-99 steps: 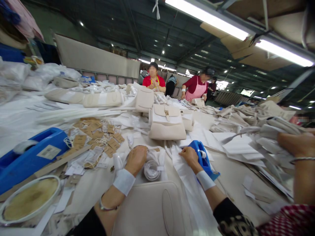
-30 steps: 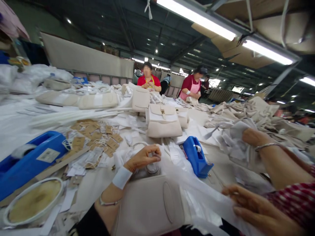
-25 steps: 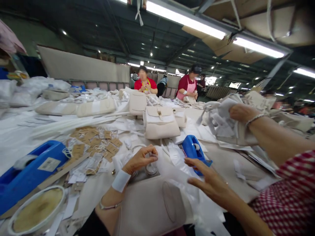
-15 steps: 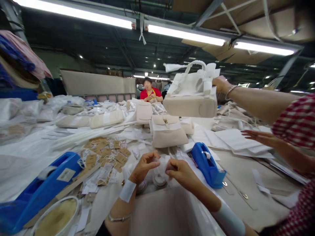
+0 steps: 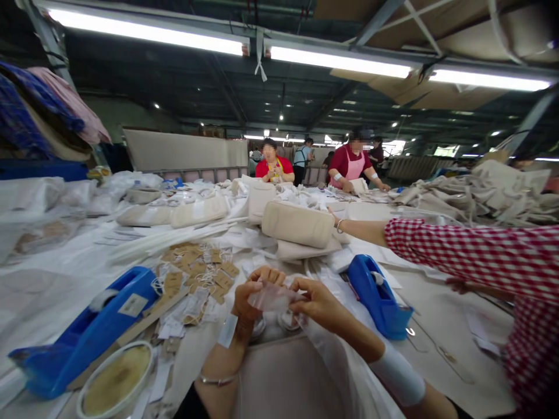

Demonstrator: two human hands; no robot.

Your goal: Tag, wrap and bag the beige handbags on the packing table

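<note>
Both hands are up over the near beige handbag (image 5: 288, 375), which sits close to me, its upper end towards the hands. My left hand (image 5: 250, 294) pinches one side of a thin translucent white wrapping sheet (image 5: 271, 298). Pinching its other side is my right hand (image 5: 321, 304), so the sheet spans the gap between them. Pale rounded wrapped parts of the bag (image 5: 289, 320) show just beneath my fingers. Clear plastic (image 5: 336, 361) lies along the bag's right side. Whether the sheet is attached to the bag, I cannot tell.
Blue tape dispensers stand left (image 5: 94, 331) and right (image 5: 379, 297). Brown tags (image 5: 205, 265) and a round container (image 5: 116, 381) lie left. Ahead, a co-worker's checked sleeve (image 5: 454, 244) reaches towards a beige bag (image 5: 299, 224) on a pile. Wire hooks (image 5: 445, 352) lie right.
The co-worker's bag has come down from the air onto the pile ahead. Between my hands, the bunched white wrapping is now spread into a sheet. My view has shifted slightly.
</note>
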